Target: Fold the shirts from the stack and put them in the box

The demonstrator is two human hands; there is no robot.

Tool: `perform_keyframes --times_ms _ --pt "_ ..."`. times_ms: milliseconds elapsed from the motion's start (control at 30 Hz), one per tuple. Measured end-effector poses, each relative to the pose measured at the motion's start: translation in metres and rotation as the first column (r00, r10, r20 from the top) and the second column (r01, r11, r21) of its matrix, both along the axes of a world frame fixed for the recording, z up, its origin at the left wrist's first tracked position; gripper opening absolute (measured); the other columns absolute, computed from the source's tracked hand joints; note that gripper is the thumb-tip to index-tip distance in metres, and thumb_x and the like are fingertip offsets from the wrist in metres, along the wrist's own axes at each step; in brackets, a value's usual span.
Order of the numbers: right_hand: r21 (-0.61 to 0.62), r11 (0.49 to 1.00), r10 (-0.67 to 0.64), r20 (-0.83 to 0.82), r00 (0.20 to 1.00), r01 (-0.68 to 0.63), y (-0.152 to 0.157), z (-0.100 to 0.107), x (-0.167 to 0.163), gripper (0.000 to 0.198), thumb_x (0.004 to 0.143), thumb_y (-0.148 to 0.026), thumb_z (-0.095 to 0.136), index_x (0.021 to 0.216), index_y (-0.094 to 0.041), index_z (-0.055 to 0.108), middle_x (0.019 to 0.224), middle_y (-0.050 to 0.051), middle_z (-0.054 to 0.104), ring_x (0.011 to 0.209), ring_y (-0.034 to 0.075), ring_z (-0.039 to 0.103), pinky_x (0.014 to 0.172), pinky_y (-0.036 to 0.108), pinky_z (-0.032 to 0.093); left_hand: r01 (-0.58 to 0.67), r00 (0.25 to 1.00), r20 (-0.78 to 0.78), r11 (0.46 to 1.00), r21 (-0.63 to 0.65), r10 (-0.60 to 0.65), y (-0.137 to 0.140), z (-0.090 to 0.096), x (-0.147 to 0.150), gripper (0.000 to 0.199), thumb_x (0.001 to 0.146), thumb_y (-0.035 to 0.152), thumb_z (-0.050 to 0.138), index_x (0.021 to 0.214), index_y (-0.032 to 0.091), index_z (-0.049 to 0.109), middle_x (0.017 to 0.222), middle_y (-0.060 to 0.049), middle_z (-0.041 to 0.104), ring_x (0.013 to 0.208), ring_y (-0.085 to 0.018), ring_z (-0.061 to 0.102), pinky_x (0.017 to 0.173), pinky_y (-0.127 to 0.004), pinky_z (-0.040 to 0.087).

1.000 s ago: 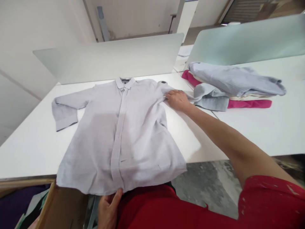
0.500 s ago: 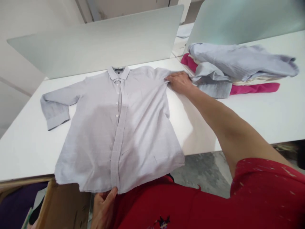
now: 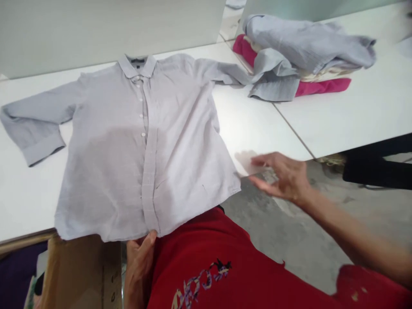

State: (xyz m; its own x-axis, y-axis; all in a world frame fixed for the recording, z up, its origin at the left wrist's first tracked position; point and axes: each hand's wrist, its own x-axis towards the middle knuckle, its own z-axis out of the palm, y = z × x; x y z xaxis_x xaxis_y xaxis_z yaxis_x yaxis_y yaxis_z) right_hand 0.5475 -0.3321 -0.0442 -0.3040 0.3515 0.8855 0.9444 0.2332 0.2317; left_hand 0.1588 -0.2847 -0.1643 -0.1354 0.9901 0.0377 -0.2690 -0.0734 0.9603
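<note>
A light grey button-up shirt [image 3: 122,163] lies front side up across the white table, collar toward the far edge. Its lower hem hangs over the near edge. My left hand [image 3: 140,266] pinches that hem at the bottom of the button placket, thumb on top. My right hand [image 3: 283,176] hovers beside the hem's right corner, thumb and fingers apart, holding nothing and slightly blurred. The sleeve on the left is bent with its cuff toward me. The sleeve on the right stretches out to the clothes pile.
A pile of folded clothes [image 3: 309,47], grey-blue, cream and pink, sits at the back right of the table [image 3: 257,124]. A pale divider panel [image 3: 96,30] stands behind the shirt. Below the near left edge is a cardboard box [image 3: 83,274] beside dark cloth.
My right hand has let go of the right sleeve and come down toward the hem's right corner. My left hand still pinches the hem. The view has tilted downward.
</note>
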Motion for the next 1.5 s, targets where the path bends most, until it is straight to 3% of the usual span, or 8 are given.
perform_keyframes --times_ms 200,467,733,967,1100,1300,1400,1500 --pt "0.02 0.983 -0.184 -0.001 0.983 0.184 -0.021 -0.059 -0.036 0.034 0.094 -0.056 0.073 0.093 -0.023 0.069 0.077 0.003 0.075 0.067 0.018 0.071 0.063 0.03 0.049 0.051 0.997 0.05 0.997 0.057 -0.054 0.009 -0.003 -0.004 0.084 0.067 0.047 0.091 0.142 0.021 0.065 0.112 -0.011 0.08 0.112 -0.028 0.075 0.101 -0.036 0.059" --pt "0.081 0.982 -0.162 -0.107 0.981 0.171 0.005 -0.068 -0.052 0.023 0.105 -0.03 0.052 0.097 -0.02 0.071 0.066 -0.001 0.071 0.052 0.012 0.062 0.056 0.027 0.041 0.053 0.995 0.081 0.993 0.109 -0.062 0.006 0.006 0.001 0.097 0.069 0.042 0.091 0.155 0.027 0.051 0.127 -0.011 0.076 0.12 -0.026 0.073 0.107 -0.035 0.056" --pt "0.222 0.97 -0.104 0.025 0.994 0.096 -0.03 -0.04 -0.067 0.023 0.095 -0.011 0.057 0.074 -0.022 0.059 0.063 -0.002 0.067 0.055 0.011 0.059 0.061 0.026 0.042 0.062 0.997 0.041 0.992 0.11 -0.066 0.01 -0.003 -0.006 0.08 0.068 0.046 0.09 0.139 0.021 0.066 0.111 -0.01 0.079 0.111 -0.027 0.074 0.106 -0.036 0.056" --pt "0.184 0.96 -0.229 0.085 0.97 0.211 -0.018 -0.064 -0.057 0.035 0.094 -0.015 0.056 0.061 -0.021 0.05 0.051 -0.005 0.053 0.045 0.009 0.05 0.055 0.028 0.037 0.105 0.994 0.025 0.987 0.122 -0.109 0.019 -0.009 -0.005 0.06 0.063 0.046 0.091 0.112 0.015 0.078 0.084 -0.008 0.076 0.093 -0.028 0.074 0.096 -0.039 0.06" --pt "0.125 0.969 -0.22 0.059 0.974 0.211 -0.017 -0.073 -0.052 0.034 0.097 -0.02 0.055 0.064 -0.021 0.054 0.053 -0.005 0.055 0.044 0.01 0.051 0.052 0.028 0.038 0.097 0.989 0.095 0.985 0.142 -0.111 0.016 -0.005 0.003 0.06 0.064 0.047 0.09 0.113 0.016 0.077 0.092 -0.009 0.077 0.092 -0.026 0.073 0.092 -0.037 0.059" --pt "0.171 0.985 -0.018 0.099 0.995 0.001 -0.031 -0.038 -0.053 0.001 0.095 -0.021 0.066 0.095 -0.021 0.066 0.071 -0.002 0.071 0.06 0.012 0.067 0.061 0.027 0.049 0.087 0.993 0.073 0.991 0.098 -0.094 0.021 -0.006 0.007 0.047 0.06 0.052 0.091 0.089 0.017 0.076 0.087 -0.007 0.076 0.09 -0.026 0.071 0.096 -0.04 0.056" --pt "0.184 0.983 -0.022 0.193 0.981 -0.014 -0.019 -0.007 -0.065 0.02 0.095 -0.022 0.068 0.115 -0.019 0.067 0.097 0.007 0.079 0.082 0.02 0.074 0.076 0.033 0.057 0.145 0.989 -0.015 0.984 0.102 -0.144 0.027 -0.006 0.007 0.044 0.061 0.058 0.088 0.076 0.019 0.074 0.088 -0.009 0.077 0.093 -0.028 0.072 0.097 -0.042 0.055" --pt "0.063 0.998 -0.01 0.242 0.97 -0.006 0.011 0.017 -0.078 0.038 0.102 -0.031 0.061 0.136 -0.014 0.061 0.134 0.017 0.072 0.117 0.029 0.071 0.095 0.042 0.058 0.205 0.972 -0.131 0.976 0.072 -0.194 0.029 -0.001 0.005 0.044 0.067 0.06 0.083 0.076 0.018 0.074 0.093 -0.013 0.079 0.098 -0.031 0.072 0.098 -0.043 0.055"
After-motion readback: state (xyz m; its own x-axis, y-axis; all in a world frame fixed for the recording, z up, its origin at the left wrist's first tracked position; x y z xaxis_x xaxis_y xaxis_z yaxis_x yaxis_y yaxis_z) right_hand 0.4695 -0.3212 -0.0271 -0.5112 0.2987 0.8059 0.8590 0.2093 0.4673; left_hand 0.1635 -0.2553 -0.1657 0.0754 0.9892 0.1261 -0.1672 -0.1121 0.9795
